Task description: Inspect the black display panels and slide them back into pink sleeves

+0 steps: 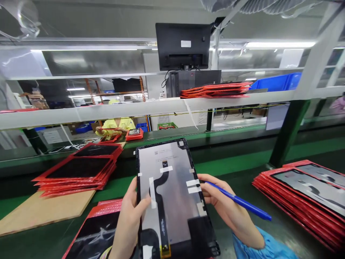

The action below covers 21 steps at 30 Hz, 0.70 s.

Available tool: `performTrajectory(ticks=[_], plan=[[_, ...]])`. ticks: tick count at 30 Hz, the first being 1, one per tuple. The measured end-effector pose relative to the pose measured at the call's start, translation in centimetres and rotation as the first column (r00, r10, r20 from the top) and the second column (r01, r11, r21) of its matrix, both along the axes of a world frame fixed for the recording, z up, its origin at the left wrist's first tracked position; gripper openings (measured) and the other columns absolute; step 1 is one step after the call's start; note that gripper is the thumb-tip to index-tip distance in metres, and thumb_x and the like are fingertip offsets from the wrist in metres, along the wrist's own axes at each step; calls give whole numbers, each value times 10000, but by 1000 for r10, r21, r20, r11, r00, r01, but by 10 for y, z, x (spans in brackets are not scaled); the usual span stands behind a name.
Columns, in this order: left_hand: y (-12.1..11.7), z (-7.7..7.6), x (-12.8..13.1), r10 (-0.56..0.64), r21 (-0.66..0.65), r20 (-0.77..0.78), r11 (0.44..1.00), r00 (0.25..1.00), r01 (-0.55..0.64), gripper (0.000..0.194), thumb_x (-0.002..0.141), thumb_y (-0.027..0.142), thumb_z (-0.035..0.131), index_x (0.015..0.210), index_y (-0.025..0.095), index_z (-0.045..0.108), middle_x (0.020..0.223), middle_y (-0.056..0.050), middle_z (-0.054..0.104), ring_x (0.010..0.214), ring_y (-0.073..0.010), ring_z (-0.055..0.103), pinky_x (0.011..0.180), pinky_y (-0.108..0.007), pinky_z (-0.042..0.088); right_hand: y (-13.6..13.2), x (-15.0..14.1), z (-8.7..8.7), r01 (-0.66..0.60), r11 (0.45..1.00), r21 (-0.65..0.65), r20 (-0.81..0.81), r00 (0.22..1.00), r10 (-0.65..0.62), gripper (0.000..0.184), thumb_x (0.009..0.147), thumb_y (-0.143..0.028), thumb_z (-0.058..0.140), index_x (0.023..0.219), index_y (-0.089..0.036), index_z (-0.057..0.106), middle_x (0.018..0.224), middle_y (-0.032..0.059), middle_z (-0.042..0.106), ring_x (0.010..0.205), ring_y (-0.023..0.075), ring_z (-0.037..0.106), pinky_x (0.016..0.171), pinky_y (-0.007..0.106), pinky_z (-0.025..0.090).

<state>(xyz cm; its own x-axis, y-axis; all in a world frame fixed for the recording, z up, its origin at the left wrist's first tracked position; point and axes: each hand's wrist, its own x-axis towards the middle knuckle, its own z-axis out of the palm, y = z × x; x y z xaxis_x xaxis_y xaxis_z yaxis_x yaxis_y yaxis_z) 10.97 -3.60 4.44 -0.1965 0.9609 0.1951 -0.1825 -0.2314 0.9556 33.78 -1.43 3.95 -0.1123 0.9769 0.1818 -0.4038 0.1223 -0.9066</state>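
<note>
A tablet screen assembly [178, 201] stands tilted up before me, its silvery back facing me, with a black ribbon cable [161, 208] and several strips of white tape on it. My left hand [130, 212] grips its left edge, the thumb lying on the back. At the right edge, my right hand [226, 205] has its fingers against the frame and also carries a blue pen [242, 205], which points out to the right. Part of the right hand's fingers is hidden behind the panel.
Stacks of screens in red bubble wrap lie at left [81, 169] and right [307, 201]. Another wrapped screen [94, 233] lies by my left hand, near a tan board [48, 208]. Beyond a white shelf rail [121, 109] sits a co-worker in yellow [118, 126]. A monitor [183, 46] hangs above.
</note>
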Motion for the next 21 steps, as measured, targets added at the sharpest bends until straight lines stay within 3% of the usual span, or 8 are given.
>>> performTrajectory(ticks=[5,8,12,16,21], plan=[[2,10,-3,56,-3,87,998,995,-56,719,677,304,745,1338,238,471,1147,-3,711,1120,-229,613,820,-202,518,-7,-11,2,27,999,31,-21,999,-27,342,659,-348,805,975,-238,735,757,12,691,609,140,568,545,250,466],[0,15,-5,85,-15,73,996,994,-84,743,650,345,783,1324,254,484,1123,-1,722,1085,-231,635,802,-196,531,-6,-15,3,51,995,82,38,998,-54,324,668,-281,771,989,-253,737,662,-20,594,566,112,451,527,227,397],[-7,17,-3,148,-52,51,988,988,-146,732,591,374,823,1255,255,538,1127,-17,724,1070,-272,645,764,-229,559,-1,-22,5,26,986,166,194,979,-59,219,722,-345,694,893,-211,726,554,-43,419,530,119,330,499,252,307],[-14,18,0,164,-81,69,984,984,-158,718,585,380,823,1240,278,547,1125,5,725,1038,-281,660,717,-244,574,5,-27,3,-26,965,261,378,923,-77,198,834,-361,591,763,-186,651,547,-64,277,524,112,231,491,271,219],[-17,17,-1,170,-94,85,982,982,-162,682,606,374,820,1223,289,542,1046,28,750,977,-229,683,752,-212,551,5,-32,-3,32,952,303,427,889,-166,250,861,-347,583,682,-189,511,572,-72,252,536,103,212,480,267,190]])
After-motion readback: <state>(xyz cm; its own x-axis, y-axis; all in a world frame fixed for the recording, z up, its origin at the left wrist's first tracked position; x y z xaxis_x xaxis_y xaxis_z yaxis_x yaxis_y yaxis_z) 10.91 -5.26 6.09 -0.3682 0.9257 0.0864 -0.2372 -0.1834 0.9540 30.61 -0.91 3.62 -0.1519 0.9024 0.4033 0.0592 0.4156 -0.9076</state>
